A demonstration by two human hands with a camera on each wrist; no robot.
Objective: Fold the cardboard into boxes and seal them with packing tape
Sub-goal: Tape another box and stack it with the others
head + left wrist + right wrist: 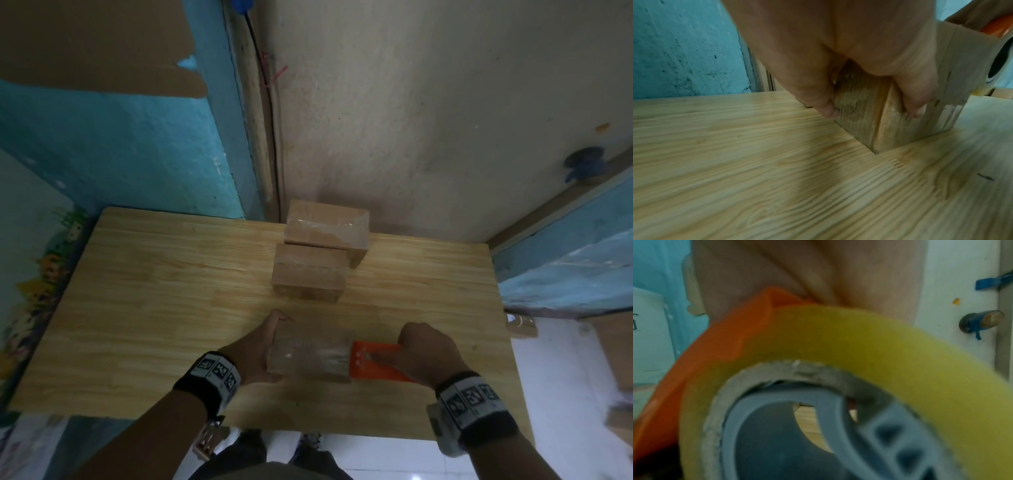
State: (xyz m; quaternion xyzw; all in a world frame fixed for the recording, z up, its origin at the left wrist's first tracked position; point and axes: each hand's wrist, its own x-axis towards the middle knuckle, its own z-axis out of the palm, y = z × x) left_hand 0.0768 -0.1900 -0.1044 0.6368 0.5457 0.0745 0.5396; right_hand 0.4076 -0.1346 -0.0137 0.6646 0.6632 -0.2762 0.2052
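A small cardboard box stands on the wooden table near its front edge, with clear tape along its top. My left hand grips its left end, thumb on the near side and fingers on the far side. My right hand holds an orange tape dispenser against the box's right end. In the right wrist view the yellowish tape roll on its grey hub fills the frame, with the orange dispenser body behind it.
Two taped cardboard boxes sit one behind the other at the table's far middle, by the wall. More cardboard lies on the floor to the right of the table.
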